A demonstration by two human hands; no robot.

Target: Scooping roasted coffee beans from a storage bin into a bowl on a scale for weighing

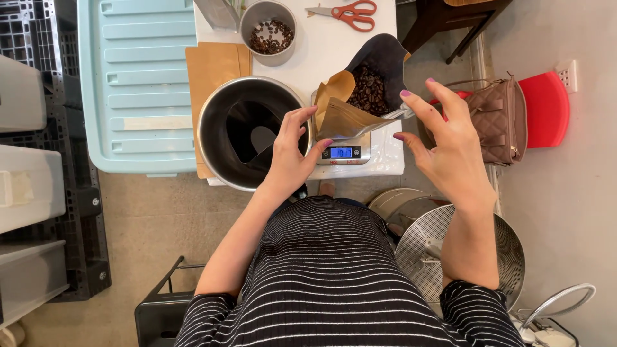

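Red-handled scissors (347,14) lie at the table's far edge, near a metal cup (268,32) of coffee beans. A pale blue plastic lid (132,83) lies left. On the floor stand a quilted brown handbag (501,119) and what seems a perforated metal drum (424,254).

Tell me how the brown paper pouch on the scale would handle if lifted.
The brown paper pouch looks thin and creased, so probably floppy. It seems light and leans over the scale, so it may tip and spill any beans.

kraft-brown pouch (344,115) | orange-red scissors (350,13) | black-and-white striped top (334,270) | pale blue lid (132,83)
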